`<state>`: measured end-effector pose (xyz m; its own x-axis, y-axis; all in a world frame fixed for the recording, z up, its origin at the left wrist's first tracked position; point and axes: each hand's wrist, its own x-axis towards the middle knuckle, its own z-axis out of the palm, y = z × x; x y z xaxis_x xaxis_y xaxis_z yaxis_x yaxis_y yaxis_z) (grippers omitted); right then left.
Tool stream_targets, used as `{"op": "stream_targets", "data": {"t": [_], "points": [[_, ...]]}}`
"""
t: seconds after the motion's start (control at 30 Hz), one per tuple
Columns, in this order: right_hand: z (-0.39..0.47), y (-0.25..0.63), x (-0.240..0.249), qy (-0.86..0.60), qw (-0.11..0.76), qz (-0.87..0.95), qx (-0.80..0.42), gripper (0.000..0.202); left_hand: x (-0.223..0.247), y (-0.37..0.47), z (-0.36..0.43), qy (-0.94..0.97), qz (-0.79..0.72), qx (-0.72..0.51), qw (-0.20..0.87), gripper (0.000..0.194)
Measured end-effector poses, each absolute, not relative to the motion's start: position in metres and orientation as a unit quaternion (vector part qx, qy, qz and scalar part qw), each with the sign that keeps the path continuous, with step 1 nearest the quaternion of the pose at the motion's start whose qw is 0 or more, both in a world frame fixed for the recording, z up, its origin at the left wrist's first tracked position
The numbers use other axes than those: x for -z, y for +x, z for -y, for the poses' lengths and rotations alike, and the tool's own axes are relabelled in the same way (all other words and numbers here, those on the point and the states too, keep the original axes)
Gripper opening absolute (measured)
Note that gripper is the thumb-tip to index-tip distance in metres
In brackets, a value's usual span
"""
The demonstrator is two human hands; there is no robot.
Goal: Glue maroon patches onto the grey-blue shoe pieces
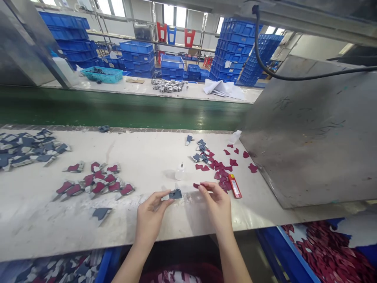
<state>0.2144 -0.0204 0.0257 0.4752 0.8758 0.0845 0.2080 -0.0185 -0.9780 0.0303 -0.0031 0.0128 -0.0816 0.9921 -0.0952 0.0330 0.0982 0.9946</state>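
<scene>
Just beyond the hands (151,214), a small bottle (180,172) stands upright

On the tabletop (141,153), a heap of parts (26,149) lies far left near the back edge, a cluster of parts (98,181) before it to the right. The left hand (151,210) and right hand (218,202) are near the front edge, a bottle (180,173) between and behind them. Loose pieces (220,167) spread rightward toward an upright panel (318,133)
</scene>
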Motion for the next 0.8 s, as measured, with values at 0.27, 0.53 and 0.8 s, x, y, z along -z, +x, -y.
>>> {"op": "stream_targets", "data": {"t": [0.27,0.53,0.8], "points": [[0.036,0.165,-0.049,-0.584,0.615,0.32,-0.423,0.022,-0.036,0.037,0.014,0.431,-0.521,-0.524,0.518,0.019],[0.037,0.162,-0.052,-0.547,0.629,0.307,-0.459,0.017,-0.035,0.036,0.021,0.432,-0.509,-0.534,0.518,0.017],[0.037,0.161,-0.053,-0.528,0.648,0.297,-0.461,0.015,-0.038,0.032,0.023,0.451,-0.518,-0.513,0.515,0.018]]}}
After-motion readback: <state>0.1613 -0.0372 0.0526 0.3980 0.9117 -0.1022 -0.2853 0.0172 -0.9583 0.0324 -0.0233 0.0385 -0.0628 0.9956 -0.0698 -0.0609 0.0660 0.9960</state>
